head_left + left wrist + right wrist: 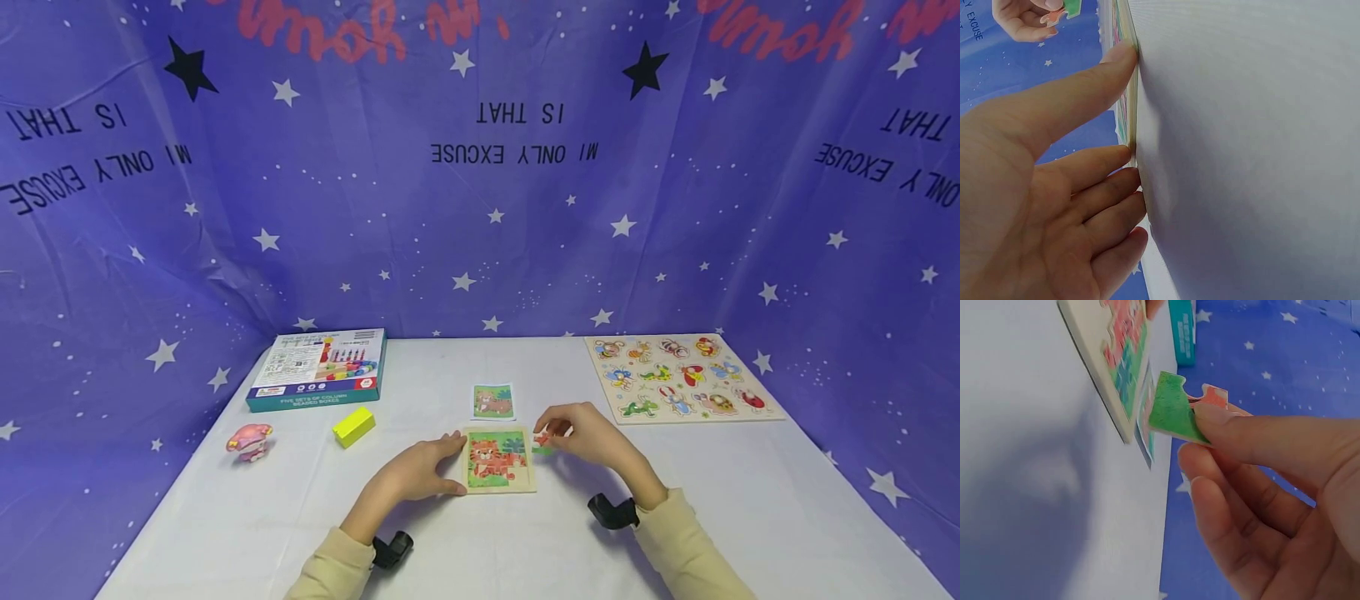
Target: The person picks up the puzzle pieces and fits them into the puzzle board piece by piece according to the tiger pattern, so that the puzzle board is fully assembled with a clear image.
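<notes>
A square wooden puzzle board (522,482) with a red tiger picture lies in front of me, its lower right part showing bare wood. My left hand (416,471) rests at the board's left edge, thumb near the close corner and fingertips at the far one. Just off the board's right side, my right hand (590,431) pinches a jigsaw piece (1169,407) between thumb and fingers. Green and red show on that piece, with a rounded notch in its side. Behind the board lies a small picture card (492,402) of a similar animal.
At the back left is a flat toy box (311,400), with a yellow block (354,427) in front of it and a pink figurine (251,442) further left. A larger wooden insect puzzle (675,377) lies at the back right. A purple starred cloth (480,225) hangs behind the white table.
</notes>
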Demonstrator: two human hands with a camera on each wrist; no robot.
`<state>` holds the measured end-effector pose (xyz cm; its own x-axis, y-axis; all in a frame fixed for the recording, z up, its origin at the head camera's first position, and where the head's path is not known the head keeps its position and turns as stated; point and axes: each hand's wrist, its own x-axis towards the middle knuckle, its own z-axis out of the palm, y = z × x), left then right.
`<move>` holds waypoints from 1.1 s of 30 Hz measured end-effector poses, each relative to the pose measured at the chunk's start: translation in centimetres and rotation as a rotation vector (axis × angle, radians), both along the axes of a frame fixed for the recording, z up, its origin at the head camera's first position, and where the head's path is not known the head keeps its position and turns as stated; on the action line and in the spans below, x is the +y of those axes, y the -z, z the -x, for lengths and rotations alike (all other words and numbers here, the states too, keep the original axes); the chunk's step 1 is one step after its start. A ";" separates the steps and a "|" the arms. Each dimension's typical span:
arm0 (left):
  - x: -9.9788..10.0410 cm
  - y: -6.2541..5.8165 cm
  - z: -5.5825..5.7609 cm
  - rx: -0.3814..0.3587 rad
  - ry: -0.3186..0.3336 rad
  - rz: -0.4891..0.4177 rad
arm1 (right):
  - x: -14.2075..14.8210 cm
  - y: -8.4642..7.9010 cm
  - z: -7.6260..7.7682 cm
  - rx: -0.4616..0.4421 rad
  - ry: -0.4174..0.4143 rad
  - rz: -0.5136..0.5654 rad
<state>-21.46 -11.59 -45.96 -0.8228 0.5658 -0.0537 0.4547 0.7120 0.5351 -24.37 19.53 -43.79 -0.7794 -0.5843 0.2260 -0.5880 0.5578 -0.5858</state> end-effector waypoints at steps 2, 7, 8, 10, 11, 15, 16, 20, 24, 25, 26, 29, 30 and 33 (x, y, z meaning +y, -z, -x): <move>0.0 0.0 0.0 0.000 0.000 0.002 | -0.4 0.1 -0.1 0.007 -0.021 0.007; 0.0 0.1 0.0 0.000 -0.001 0.002 | -1.2 0.5 -0.5 -0.003 -0.077 0.028; 0.0 0.0 0.0 -0.001 -0.003 0.001 | -1.4 0.5 -0.5 -0.013 -0.082 0.026; 0.0 0.0 0.0 0.000 -0.002 0.001 | -1.8 0.6 -0.7 -0.035 -0.092 0.017; 0.0 0.0 0.0 0.001 -0.002 0.002 | -1.9 0.7 -0.8 -0.043 -0.098 0.012; 0.0 0.0 0.0 0.005 -0.001 0.004 | -2.5 1.1 -1.0 -0.084 -0.115 -0.013; 0.0 0.0 0.0 0.005 -0.001 0.004 | -2.7 1.2 -1.0 -0.089 -0.120 -0.016; 0.0 -0.1 -0.1 0.006 -0.001 0.003 | -3.0 1.5 -1.2 -0.110 -0.137 -0.020; 0.0 -0.2 0.0 0.005 0.000 0.005 | -3.3 1.6 -1.2 -0.112 -0.145 -0.030; 0.1 -0.2 0.0 0.005 0.001 0.005 | -3.4 1.7 -1.3 -0.114 -0.141 -0.034; 0.1 -0.2 0.0 0.006 0.001 0.004 | -3.4 1.7 -1.3 -0.116 -0.136 -0.036; 0.0 -0.1 0.0 0.008 -0.001 0.005 | -3.6 1.7 -1.4 -0.118 -0.109 -0.033; 0.0 0.0 0.0 0.007 -0.002 0.004 | -3.6 1.7 -1.4 -0.119 -0.098 -0.032; 0.0 0.1 0.1 0.006 -0.004 0.004 | -3.8 1.7 -1.6 -0.111 -0.078 -0.025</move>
